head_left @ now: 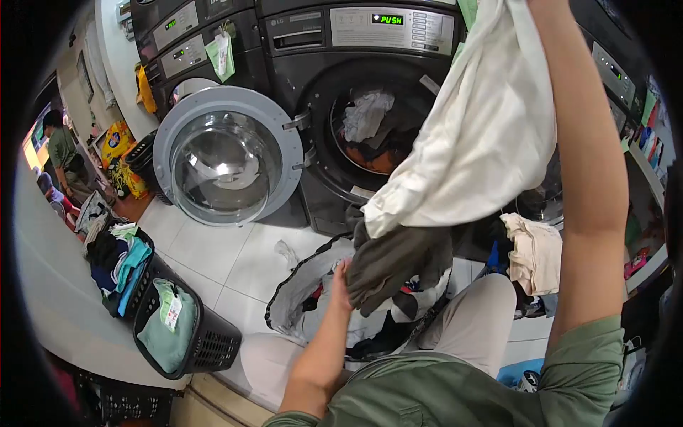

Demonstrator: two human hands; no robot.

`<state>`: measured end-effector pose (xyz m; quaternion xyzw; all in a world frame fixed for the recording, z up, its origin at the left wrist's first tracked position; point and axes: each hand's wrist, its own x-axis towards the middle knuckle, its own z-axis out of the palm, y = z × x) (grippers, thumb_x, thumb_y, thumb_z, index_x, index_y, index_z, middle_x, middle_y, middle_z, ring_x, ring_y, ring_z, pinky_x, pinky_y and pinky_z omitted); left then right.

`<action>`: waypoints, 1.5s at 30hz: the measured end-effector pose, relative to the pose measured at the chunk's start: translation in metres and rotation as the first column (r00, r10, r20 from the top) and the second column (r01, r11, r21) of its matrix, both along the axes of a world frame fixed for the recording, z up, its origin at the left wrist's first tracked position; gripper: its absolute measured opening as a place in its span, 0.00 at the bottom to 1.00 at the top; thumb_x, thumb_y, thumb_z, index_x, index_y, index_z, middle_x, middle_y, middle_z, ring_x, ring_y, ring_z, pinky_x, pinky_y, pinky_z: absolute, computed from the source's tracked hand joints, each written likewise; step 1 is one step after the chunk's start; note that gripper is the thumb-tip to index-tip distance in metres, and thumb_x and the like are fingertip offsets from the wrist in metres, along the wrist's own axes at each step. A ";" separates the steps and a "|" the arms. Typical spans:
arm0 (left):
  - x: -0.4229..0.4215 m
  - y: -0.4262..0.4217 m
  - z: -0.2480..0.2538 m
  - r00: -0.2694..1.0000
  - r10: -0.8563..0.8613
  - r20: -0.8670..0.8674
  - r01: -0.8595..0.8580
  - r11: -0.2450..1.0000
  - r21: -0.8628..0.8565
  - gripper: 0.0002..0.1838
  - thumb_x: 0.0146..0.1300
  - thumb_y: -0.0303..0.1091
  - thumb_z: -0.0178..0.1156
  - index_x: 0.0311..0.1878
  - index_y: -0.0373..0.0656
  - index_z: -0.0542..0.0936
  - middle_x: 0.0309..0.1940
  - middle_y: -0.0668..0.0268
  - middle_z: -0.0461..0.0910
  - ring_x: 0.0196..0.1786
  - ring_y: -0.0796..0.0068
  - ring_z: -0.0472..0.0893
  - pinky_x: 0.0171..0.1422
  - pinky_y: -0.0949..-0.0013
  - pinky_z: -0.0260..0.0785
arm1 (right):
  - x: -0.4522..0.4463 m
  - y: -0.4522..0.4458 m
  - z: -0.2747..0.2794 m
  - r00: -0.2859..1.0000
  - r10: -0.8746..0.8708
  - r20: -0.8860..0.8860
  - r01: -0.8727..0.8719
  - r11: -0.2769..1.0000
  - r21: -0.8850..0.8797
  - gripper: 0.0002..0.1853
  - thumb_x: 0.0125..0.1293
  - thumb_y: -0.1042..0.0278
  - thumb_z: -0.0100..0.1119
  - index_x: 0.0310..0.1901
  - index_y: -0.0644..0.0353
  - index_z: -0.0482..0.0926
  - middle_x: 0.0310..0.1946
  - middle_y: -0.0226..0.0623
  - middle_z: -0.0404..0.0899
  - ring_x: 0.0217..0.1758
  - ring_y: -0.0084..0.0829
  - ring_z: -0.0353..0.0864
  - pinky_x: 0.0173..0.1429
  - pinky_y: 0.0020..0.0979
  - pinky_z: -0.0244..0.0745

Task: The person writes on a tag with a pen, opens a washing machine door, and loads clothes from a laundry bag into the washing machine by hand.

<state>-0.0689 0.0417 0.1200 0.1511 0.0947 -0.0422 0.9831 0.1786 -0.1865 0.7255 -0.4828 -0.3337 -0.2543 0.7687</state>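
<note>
My right arm reaches up along the right side, and my right hand (pixel 546 3) is mostly cut off by the top edge. From it hangs a long white garment (pixel 491 135), spread in loose folds across the washer's front. Low in the middle, my left hand (pixel 342 286) is closed on a dark grey-brown garment (pixel 398 267), its fingers partly hidden by the cloth. This dark garment touches the white one's lower end. Beneath both is an open laundry bag (pixel 290 302) with a black rim, holding grey, white and black clothes.
A front-loading washer (pixel 299 99) stands ahead, its round door (pixel 228 153) swung left and clothes (pixel 366 117) in its drum. At left is a black basket (pixel 206 349) with a green garment, beside more piled clothes (pixel 121 263). Folded beige cloth (pixel 532 252) lies right. Another person (pixel 65 153) stands far left.
</note>
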 end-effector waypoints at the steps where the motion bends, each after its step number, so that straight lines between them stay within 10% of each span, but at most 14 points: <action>1: 0.007 -0.021 0.031 0.979 -0.063 0.196 0.076 0.995 -0.059 0.29 0.71 0.52 0.47 0.64 0.39 0.71 0.62 0.52 0.74 0.63 0.55 0.75 0.68 0.48 0.67 | -0.002 0.002 -0.017 1.000 -0.004 0.003 0.004 0.992 -0.127 0.13 0.67 0.62 0.47 0.41 0.64 0.73 0.31 0.38 0.73 0.30 0.29 0.71 0.33 0.30 0.67; 3: 0.016 -0.058 0.078 0.913 -0.143 0.381 -0.007 0.930 0.366 0.30 0.73 0.52 0.43 0.68 0.38 0.67 0.63 0.52 0.73 0.62 0.55 0.75 0.69 0.48 0.66 | -0.013 0.005 -0.067 0.999 0.039 -0.031 -0.049 0.886 -0.461 0.12 0.63 0.67 0.52 0.44 0.65 0.76 0.35 0.40 0.77 0.35 0.31 0.76 0.38 0.32 0.72; 6: 0.042 -0.068 0.070 0.840 -0.265 0.473 0.416 0.874 -0.250 0.31 0.69 0.53 0.46 0.65 0.37 0.70 0.59 0.50 0.76 0.57 0.51 0.79 0.66 0.48 0.69 | -0.079 0.002 -0.170 0.937 0.280 -0.210 -0.332 0.523 -0.785 0.21 0.55 0.59 0.71 0.49 0.60 0.82 0.48 0.36 0.82 0.52 0.25 0.81 0.55 0.28 0.75; 8: 0.030 -0.055 0.132 0.935 -0.340 0.103 0.346 0.938 -0.037 0.29 0.67 0.52 0.47 0.59 0.37 0.75 0.51 0.51 0.82 0.51 0.50 0.82 0.63 0.51 0.72 | -0.091 -0.013 -0.234 0.921 0.383 0.074 0.025 0.130 -0.991 0.31 0.54 0.60 0.70 0.60 0.61 0.77 0.57 0.40 0.78 0.60 0.32 0.77 0.64 0.34 0.72; 9: 0.030 -0.050 0.123 0.918 -0.324 0.229 0.346 0.936 -0.060 0.30 0.67 0.51 0.46 0.61 0.37 0.74 0.54 0.52 0.80 0.55 0.50 0.81 0.64 0.51 0.71 | -0.107 -0.019 -0.273 0.938 0.309 -0.160 -0.157 -0.035 -0.987 0.37 0.58 0.55 0.69 0.65 0.65 0.70 0.63 0.49 0.73 0.66 0.40 0.73 0.70 0.39 0.66; 14: 0.037 -0.038 0.134 0.944 -0.029 0.329 -0.001 0.996 0.092 0.32 0.73 0.57 0.45 0.63 0.37 0.72 0.58 0.54 0.77 0.60 0.56 0.78 0.64 0.54 0.72 | -0.150 -0.005 -0.408 0.939 0.028 -0.342 -0.341 0.187 -0.922 0.26 0.56 0.55 0.71 0.52 0.61 0.81 0.48 0.48 0.84 0.51 0.39 0.84 0.55 0.36 0.75; 18: 0.022 0.034 0.093 0.995 0.095 0.027 -0.095 0.849 0.519 0.35 0.69 0.63 0.49 0.60 0.37 0.74 0.53 0.58 0.80 0.54 0.59 0.81 0.59 0.60 0.74 | -0.133 -0.022 -0.343 0.977 -0.054 -0.208 -0.165 0.429 -0.888 0.10 0.59 0.68 0.65 0.43 0.56 0.86 0.33 0.40 0.87 0.36 0.31 0.86 0.43 0.31 0.77; 21: 0.049 0.048 0.037 0.971 0.239 -0.029 -0.135 0.640 0.757 0.30 0.71 0.58 0.52 0.53 0.35 0.77 0.49 0.58 0.83 0.48 0.60 0.83 0.56 0.61 0.73 | -0.106 -0.028 -0.312 0.994 -0.062 0.088 0.107 0.509 -0.854 0.12 0.61 0.63 0.67 0.43 0.61 0.85 0.32 0.37 0.86 0.35 0.20 0.80 0.43 0.29 0.74; 24: 0.037 0.057 0.028 0.922 0.387 -0.023 0.042 -0.042 0.998 0.24 0.73 0.49 0.53 0.49 0.33 0.80 0.46 0.57 0.84 0.47 0.60 0.82 0.55 0.62 0.72 | -0.082 -0.061 -0.240 0.970 -0.193 -0.149 0.063 0.788 -0.613 0.10 0.64 0.65 0.63 0.43 0.60 0.85 0.33 0.27 0.83 0.34 0.20 0.76 0.42 0.27 0.73; 26: 0.030 0.081 -0.063 0.853 0.521 0.002 0.060 -0.101 0.993 0.22 0.71 0.44 0.56 0.48 0.30 0.81 0.47 0.55 0.83 0.46 0.61 0.81 0.54 0.61 0.70 | -0.057 -0.103 -0.184 0.805 -0.540 -0.247 0.359 0.774 -0.521 0.16 0.69 0.60 0.57 0.51 0.63 0.80 0.40 0.36 0.83 0.40 0.27 0.82 0.46 0.31 0.78; 31: -0.015 0.079 -0.104 0.591 0.727 -0.350 0.068 0.388 0.919 0.23 0.72 0.43 0.55 0.60 0.33 0.76 0.52 0.53 0.81 0.50 0.62 0.80 0.56 0.59 0.69 | 0.009 -0.230 -0.100 0.923 -0.111 -0.369 0.045 0.982 -0.182 0.20 0.69 0.55 0.56 0.50 0.67 0.79 0.45 0.44 0.83 0.43 0.38 0.84 0.48 0.42 0.83; 34: -0.046 0.141 -0.190 0.488 0.633 -0.600 -0.547 0.758 0.355 0.26 0.74 0.49 0.50 0.57 0.32 0.78 0.58 0.51 0.78 0.57 0.56 0.79 0.57 0.54 0.72 | -0.004 -0.251 -0.100 0.878 -0.307 -0.368 0.189 0.928 -0.322 0.20 0.69 0.56 0.56 0.50 0.66 0.79 0.45 0.44 0.83 0.43 0.38 0.84 0.48 0.42 0.83; 37: -0.047 0.146 -0.220 0.162 0.898 -0.410 0.226 0.371 0.901 0.21 0.72 0.44 0.52 0.54 0.34 0.80 0.55 0.46 0.80 0.59 0.50 0.79 0.59 0.52 0.71 | -0.032 -0.292 -0.111 0.813 -0.483 -0.324 0.300 0.826 -0.477 0.20 0.69 0.56 0.56 0.50 0.66 0.79 0.45 0.44 0.83 0.43 0.38 0.84 0.48 0.42 0.82; 45: -0.078 0.234 -0.265 -0.136 0.728 -0.673 0.148 0.686 0.712 0.16 0.68 0.34 0.51 0.52 0.40 0.83 0.54 0.61 0.82 0.55 0.58 0.82 0.56 0.61 0.75 | -0.126 -0.406 -0.166 0.545 -0.826 -0.146 0.419 0.419 -0.805 0.19 0.68 0.58 0.56 0.50 0.66 0.79 0.44 0.43 0.82 0.42 0.38 0.83 0.47 0.42 0.82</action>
